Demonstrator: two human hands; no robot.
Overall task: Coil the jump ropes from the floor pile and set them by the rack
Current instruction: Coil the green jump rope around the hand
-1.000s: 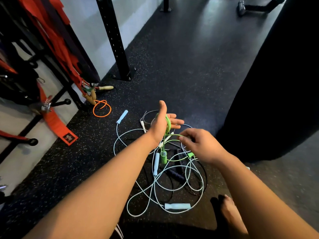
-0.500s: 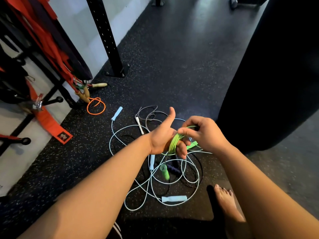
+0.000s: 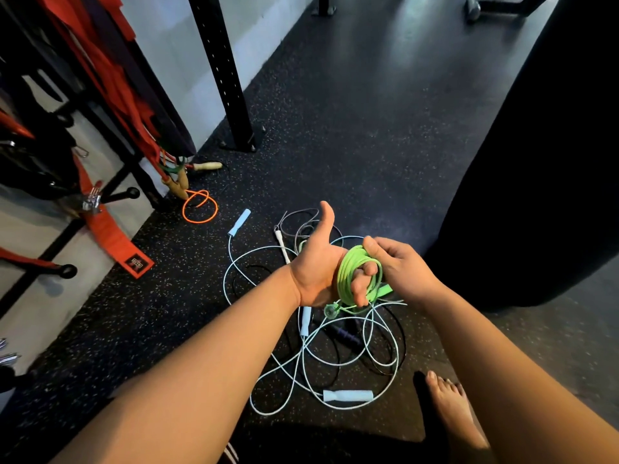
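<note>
The left hand (image 3: 316,262) has its grip closed through the green jump rope (image 3: 346,274). The cord is wound in several turns round the curled fingers (image 3: 361,288), and the thumb sticks up, free. The coil stands as an upright oval, long axis from thumb side to heel of the hand. The right hand (image 3: 403,271) meets it from the right, its grip narrow, pinching the top turns between thumb and fingers. One green handle (image 3: 331,310) hangs just under the left hand, end cap towards the camera; the other (image 3: 385,291) juts out below the right hand. Beneath both hands the floor pile (image 3: 335,360) of pale blue and black ropes lies tangled. Well to the left, an orange rope (image 3: 200,207) lies at the foot of the rack (image 3: 231,78).
</note>
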